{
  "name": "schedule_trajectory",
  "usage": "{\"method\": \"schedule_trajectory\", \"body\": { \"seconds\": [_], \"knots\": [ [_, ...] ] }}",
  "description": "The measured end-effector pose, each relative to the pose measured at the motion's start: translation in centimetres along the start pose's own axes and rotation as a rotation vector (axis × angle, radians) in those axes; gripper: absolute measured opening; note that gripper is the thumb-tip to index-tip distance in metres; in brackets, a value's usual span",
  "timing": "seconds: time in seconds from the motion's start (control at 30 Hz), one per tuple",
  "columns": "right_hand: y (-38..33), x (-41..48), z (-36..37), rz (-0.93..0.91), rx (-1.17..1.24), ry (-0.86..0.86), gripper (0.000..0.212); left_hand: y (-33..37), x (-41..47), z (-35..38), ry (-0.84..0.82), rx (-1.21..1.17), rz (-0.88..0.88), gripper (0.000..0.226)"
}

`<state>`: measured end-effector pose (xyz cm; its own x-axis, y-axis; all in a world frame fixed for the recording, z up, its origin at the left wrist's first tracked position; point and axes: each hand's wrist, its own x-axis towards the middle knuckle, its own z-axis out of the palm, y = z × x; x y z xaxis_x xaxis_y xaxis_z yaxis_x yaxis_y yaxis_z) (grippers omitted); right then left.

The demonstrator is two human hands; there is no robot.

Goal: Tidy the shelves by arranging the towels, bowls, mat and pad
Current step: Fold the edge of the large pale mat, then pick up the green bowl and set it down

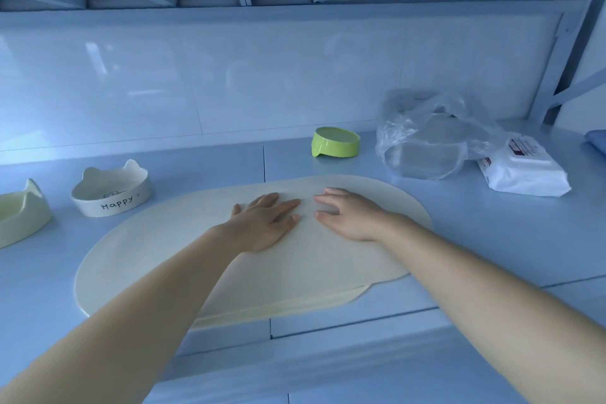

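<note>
On the shelf (492,239) I see the cream mat (314,269) lying flat, partly hidden under my forearms. My left hand (265,223) and right hand (351,215) press it, fingers straight. The yellow bowl (19,216) is cut off at left.

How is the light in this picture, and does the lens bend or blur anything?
Head view: a cold blue cast; soft glare on the glossy back wall; the wide lens bows the shelf and stretches both forearms; the left hand and right hand, flat on the mat, look sharp; the wipes pack print is unreadable.
</note>
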<state>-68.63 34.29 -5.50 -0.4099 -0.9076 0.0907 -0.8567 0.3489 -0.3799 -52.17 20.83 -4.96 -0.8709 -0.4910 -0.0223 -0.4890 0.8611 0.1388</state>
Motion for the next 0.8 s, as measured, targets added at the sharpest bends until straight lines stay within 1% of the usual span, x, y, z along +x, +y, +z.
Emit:
{"method": "schedule_trajectory", "body": {
  "seconds": [0.27, 0.47, 0.6, 0.73, 0.8],
  "knots": [
    [3.7, 4.1, -1.1, -0.085, 0.062, 0.062, 0.039, 1.4, 6.7, -0.4, 0.026, -0.03, -0.089, 0.052],
    [4.6, 6.7, -2.4, -0.087, 0.073, 0.076, 0.03, 1.1, 9.9, -0.3, 0.057, -0.032, -0.07, 0.055],
    [4.8, 8.2, -2.5, -0.04, 0.084, 0.198, 0.024, 0.5, 12.0, -0.3, 0.089, -0.057, -0.096, 0.054],
    [5.3, 10.1, -3.1, -0.022, 0.021, 0.317, 0.025, 2.5, 14.7, -0.3, 0.103, -0.048, -0.186, 0.05],
    [5.7, 11.2, -3.6, -0.023, 0.014, 0.385, 0.025, 2.9, 15.7, -0.3, 0.131, -0.043, -0.169, 0.048]
  ]
}}
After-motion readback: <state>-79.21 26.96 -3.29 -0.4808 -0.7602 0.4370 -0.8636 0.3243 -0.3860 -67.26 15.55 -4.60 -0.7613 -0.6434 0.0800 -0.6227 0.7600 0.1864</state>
